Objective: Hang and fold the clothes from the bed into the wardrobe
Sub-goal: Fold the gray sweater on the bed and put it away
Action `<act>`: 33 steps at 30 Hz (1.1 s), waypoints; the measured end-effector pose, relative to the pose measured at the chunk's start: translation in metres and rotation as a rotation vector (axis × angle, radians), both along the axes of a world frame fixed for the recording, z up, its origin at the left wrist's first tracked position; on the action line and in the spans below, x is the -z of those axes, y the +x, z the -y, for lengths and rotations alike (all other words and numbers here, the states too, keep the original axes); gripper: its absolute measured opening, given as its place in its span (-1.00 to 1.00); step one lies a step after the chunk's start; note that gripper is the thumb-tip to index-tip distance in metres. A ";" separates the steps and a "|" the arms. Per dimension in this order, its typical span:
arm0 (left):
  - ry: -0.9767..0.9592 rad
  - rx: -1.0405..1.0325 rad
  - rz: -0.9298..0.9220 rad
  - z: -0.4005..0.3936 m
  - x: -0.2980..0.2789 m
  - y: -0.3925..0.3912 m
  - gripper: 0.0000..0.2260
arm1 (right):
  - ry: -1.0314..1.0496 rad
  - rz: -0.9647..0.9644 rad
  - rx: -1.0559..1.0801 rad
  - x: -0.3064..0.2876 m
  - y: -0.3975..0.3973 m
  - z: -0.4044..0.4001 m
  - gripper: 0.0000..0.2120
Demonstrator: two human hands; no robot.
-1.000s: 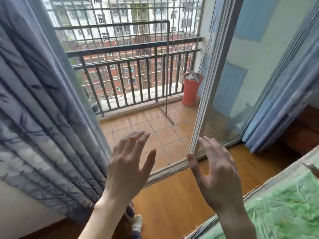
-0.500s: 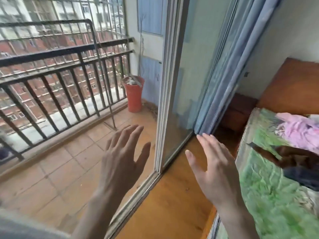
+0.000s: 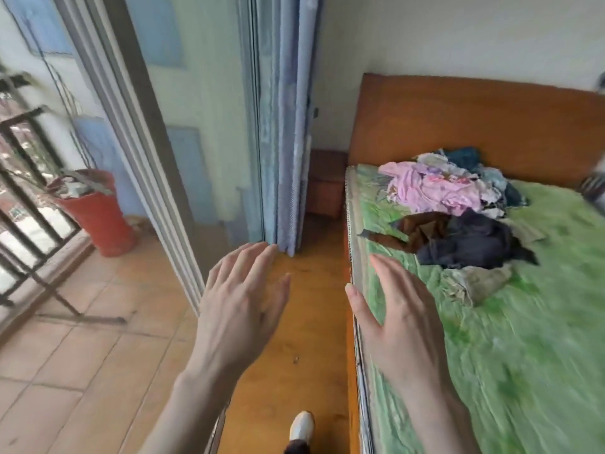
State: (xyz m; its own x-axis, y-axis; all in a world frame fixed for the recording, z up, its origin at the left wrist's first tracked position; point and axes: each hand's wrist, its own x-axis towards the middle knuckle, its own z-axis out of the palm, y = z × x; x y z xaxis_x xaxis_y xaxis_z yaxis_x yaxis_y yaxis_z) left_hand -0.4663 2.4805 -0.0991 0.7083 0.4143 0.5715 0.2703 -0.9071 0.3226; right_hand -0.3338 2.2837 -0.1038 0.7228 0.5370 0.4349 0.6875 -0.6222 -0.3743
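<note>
With the left hand [image 3: 240, 309] and right hand [image 3: 397, 317] raised, fingers spread and holding nothing, the approach seems just begun: the jumbled heap of pink, brown and navy clothes [image 3: 455, 204] lies well ahead on the green-covered wooden bed [image 3: 540, 339], so next comes reaching for one garment.

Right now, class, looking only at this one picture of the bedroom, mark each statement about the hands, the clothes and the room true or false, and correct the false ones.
1. Both hands hold clothes. False: the left hand and right hand are spread open and hold nothing.
2. A pile of clothes lies on the bed. True.
3. The bed cover is blue. False: it is green.
4. A red bucket stands on the balcony. True.
5. A pink garment lies in the pile. True.
</note>
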 end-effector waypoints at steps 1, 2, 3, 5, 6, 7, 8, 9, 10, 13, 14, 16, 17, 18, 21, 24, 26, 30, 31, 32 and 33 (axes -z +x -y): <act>0.002 0.032 -0.004 -0.005 0.000 0.018 -0.60 | 0.004 -0.006 0.028 0.002 0.012 -0.003 -0.37; 0.002 0.064 -0.005 -0.010 0.000 0.036 -0.60 | 0.013 -0.010 0.054 0.004 0.025 -0.007 -0.38; 0.006 0.096 -0.006 -0.015 -0.001 0.055 -0.60 | 0.026 -0.014 0.080 0.005 0.039 -0.012 -0.38; 0.020 0.154 -0.012 -0.025 -0.003 0.096 -0.59 | 0.045 -0.026 0.124 0.007 0.068 -0.022 -0.38; 0.024 0.177 -0.019 -0.030 -0.005 0.116 -0.58 | 0.053 -0.027 0.139 0.008 0.084 -0.027 -0.39; 0.029 0.196 -0.028 -0.035 -0.006 0.137 -0.58 | 0.064 -0.023 0.155 0.009 0.101 -0.032 -0.39; 0.035 0.214 -0.036 -0.040 -0.008 0.157 -0.58 | 0.078 -0.021 0.174 0.010 0.119 -0.037 -0.40; 0.040 0.233 -0.041 -0.045 -0.009 0.176 -0.59 | 0.097 -0.023 0.197 0.011 0.136 -0.041 -0.40; 0.044 0.255 -0.045 -0.050 -0.011 0.195 -0.59 | 0.115 -0.029 0.221 0.012 0.153 -0.045 -0.40; 0.058 0.309 -0.055 -0.063 -0.011 0.247 -0.59 | 0.138 -0.024 0.287 0.015 0.197 -0.054 -0.41; 0.055 0.322 -0.059 -0.066 -0.010 0.264 -0.59 | 0.133 -0.016 0.307 0.016 0.210 -0.054 -0.41; 0.030 0.349 -0.066 -0.070 -0.007 0.296 -0.60 | 0.113 -0.022 0.352 0.019 0.232 -0.052 -0.40; 0.017 0.368 -0.066 -0.072 -0.005 0.311 -0.60 | 0.106 -0.038 0.375 0.020 0.243 -0.050 -0.39; 0.009 0.392 -0.063 -0.074 -0.002 0.326 -0.60 | 0.100 -0.053 0.398 0.021 0.253 -0.050 -0.38; -0.006 0.469 -0.066 -0.080 0.007 0.371 -0.60 | 0.079 -0.062 0.457 0.028 0.283 -0.052 -0.35; -0.022 0.537 -0.099 -0.090 0.020 0.419 -0.59 | 0.050 -0.059 0.512 0.036 0.314 -0.057 -0.36; -0.028 0.588 -0.114 -0.099 0.029 0.452 -0.59 | 0.024 -0.068 0.549 0.043 0.336 -0.061 -0.37; -0.033 0.670 -0.111 -0.122 0.044 0.523 -0.61 | -0.002 -0.063 0.651 0.053 0.386 -0.080 -0.37; -0.033 0.691 -0.110 -0.129 0.047 0.542 -0.60 | -0.005 -0.066 0.675 0.053 0.400 -0.087 -0.37; -0.029 0.711 -0.114 -0.137 0.049 0.561 -0.60 | -0.007 -0.072 0.694 0.054 0.415 -0.095 -0.37; -0.024 0.730 -0.120 -0.144 0.050 0.580 -0.60 | -0.012 -0.078 0.710 0.053 0.430 -0.103 -0.37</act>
State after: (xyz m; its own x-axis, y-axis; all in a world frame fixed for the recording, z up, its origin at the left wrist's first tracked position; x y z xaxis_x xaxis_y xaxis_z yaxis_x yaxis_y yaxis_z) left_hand 0.1134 2.6245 -0.1488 0.8654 -0.1746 0.4696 -0.3643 -0.8628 0.3505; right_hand 0.0959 2.3869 -0.1571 0.9286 -0.0702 0.3643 0.0864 -0.9141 -0.3963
